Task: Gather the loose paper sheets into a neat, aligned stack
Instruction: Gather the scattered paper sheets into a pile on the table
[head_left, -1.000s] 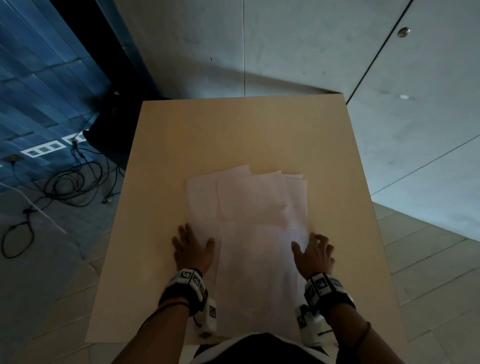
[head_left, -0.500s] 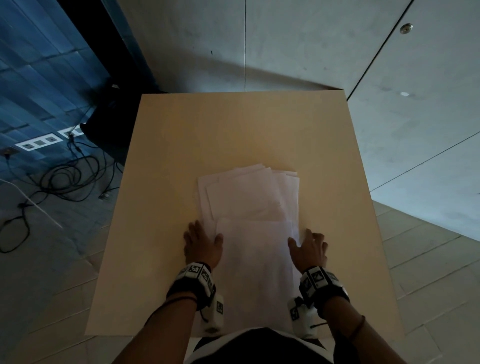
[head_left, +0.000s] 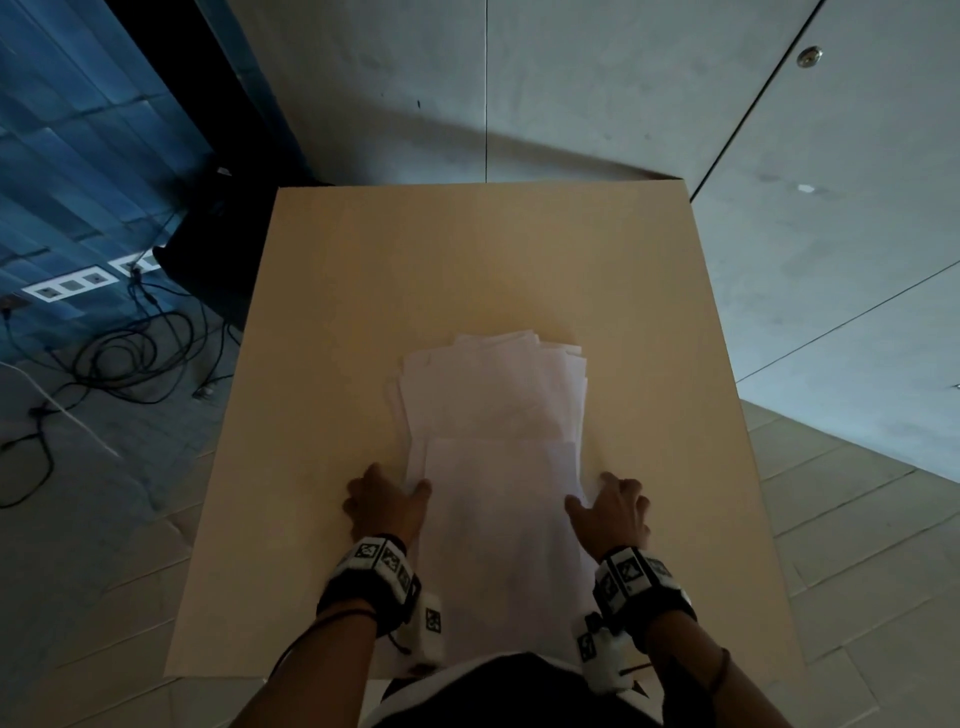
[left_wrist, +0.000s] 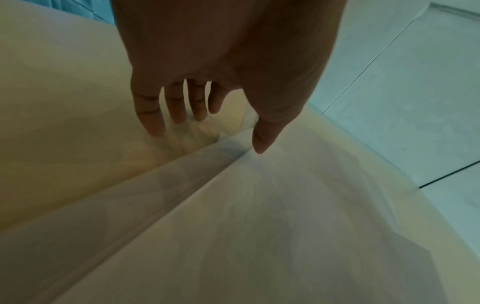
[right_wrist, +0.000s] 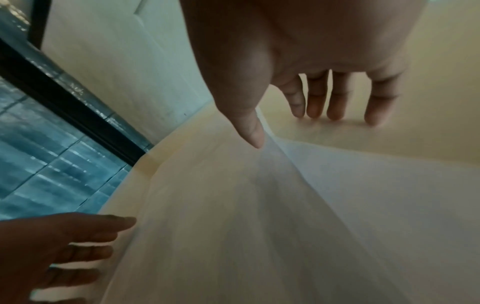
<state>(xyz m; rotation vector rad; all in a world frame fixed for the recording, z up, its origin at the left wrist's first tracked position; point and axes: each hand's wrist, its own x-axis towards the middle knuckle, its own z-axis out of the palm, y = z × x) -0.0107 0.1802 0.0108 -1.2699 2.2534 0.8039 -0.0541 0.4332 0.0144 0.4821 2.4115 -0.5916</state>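
Note:
Several white paper sheets (head_left: 493, 415) lie overlapped in a loose pile on the tan table (head_left: 467, 260), their far edges fanned and uneven. One sheet (head_left: 498, 545) lies on top, nearer me. My left hand (head_left: 387, 501) stands at the pile's left edge, fingers straight on the table (left_wrist: 64, 82), thumb (left_wrist: 262, 139) touching the paper (left_wrist: 285, 226). My right hand (head_left: 613, 506) mirrors it at the right edge, fingertips (right_wrist: 335, 111) on the table and thumb (right_wrist: 253, 133) on the sheets (right_wrist: 233, 205). Neither hand holds a sheet.
The table's far half and its side margins show bare wood. Left of the table, cables (head_left: 119, 353) lie on the floor beside a dark box (head_left: 208, 249). A grey wall (head_left: 571, 78) stands behind the table.
Both hands have slid inward toward each other, pushing the sheets' side edges together. The pile is narrower and its far sheets overlap more than a second ago.

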